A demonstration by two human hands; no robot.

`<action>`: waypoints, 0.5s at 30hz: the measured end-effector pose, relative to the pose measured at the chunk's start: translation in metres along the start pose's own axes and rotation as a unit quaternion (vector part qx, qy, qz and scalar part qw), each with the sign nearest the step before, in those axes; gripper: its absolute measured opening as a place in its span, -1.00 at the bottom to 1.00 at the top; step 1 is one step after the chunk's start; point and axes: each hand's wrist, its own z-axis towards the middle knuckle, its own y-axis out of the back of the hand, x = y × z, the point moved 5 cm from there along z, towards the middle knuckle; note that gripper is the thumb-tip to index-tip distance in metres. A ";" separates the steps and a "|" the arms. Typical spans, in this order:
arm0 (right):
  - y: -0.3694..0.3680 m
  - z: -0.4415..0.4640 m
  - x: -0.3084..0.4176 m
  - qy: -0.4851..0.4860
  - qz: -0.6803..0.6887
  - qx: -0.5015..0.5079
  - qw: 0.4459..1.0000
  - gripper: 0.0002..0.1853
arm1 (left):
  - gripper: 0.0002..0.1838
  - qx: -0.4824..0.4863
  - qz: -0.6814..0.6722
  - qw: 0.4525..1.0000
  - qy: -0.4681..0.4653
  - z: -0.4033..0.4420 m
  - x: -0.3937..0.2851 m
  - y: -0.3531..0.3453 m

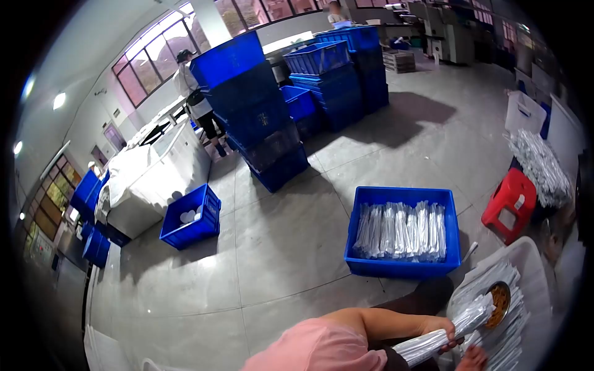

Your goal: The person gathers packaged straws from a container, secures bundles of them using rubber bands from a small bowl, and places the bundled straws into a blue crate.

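Note:
My left hand [441, 329] is closed round a bundle of long, slim silver-wrapped packets [427, 346] at the lower right. The bundle slants across a white bin [537, 260], where many similar packets [508, 337] lie. Close below it, my right hand [474, 358] shows only in part at the bottom edge, near the packets; its grip is unclear. At the upper end of the bundle is a round metal bowl [506, 295] with small orange-brown pieces inside. A blue crate [402, 267] filled with rows of silver packets stands on the floor just beyond my arm.
A red stool [510, 204] stands at right beside a heap of silver packets [538, 167]. Tall stacks of blue crates [247, 99] rise ahead. A smaller blue crate [204, 216] with white items sits at left. A person [197, 99] stands behind the stacks.

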 end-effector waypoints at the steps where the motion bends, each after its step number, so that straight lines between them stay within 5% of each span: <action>1: -0.029 0.011 0.004 0.070 -0.098 -0.095 0.988 -0.80 | -0.61 0.000 -0.004 1.000 0.007 0.003 0.005 -0.004; 3: -0.052 0.032 0.016 0.143 -0.199 -0.185 0.952 -0.79 | -0.59 0.015 0.053 0.998 0.005 0.011 0.007 -0.015; 4: -0.063 0.044 0.024 0.183 -0.455 -0.169 0.855 -0.75 | -0.57 -0.004 0.099 0.995 0.007 0.019 0.010 -0.005; 5: -0.075 0.052 0.027 0.211 -0.675 -0.140 0.693 -0.68 | -0.80 -0.002 0.131 0.991 0.023 0.022 0.013 0.002; 7: -0.071 0.056 0.031 0.177 -0.721 -0.060 0.667 -0.53 | -0.79 -0.015 0.185 0.982 0.037 0.033 0.021 0.019; 9: -0.087 0.055 0.032 0.085 -0.616 -0.025 0.782 -0.49 | -0.80 -0.022 0.209 0.976 0.056 0.040 0.029 0.025; 15: -0.102 0.053 0.050 -0.091 -0.690 -0.016 0.717 -0.52 | -0.83 -0.020 0.259 0.958 0.122 0.051 0.053 0.014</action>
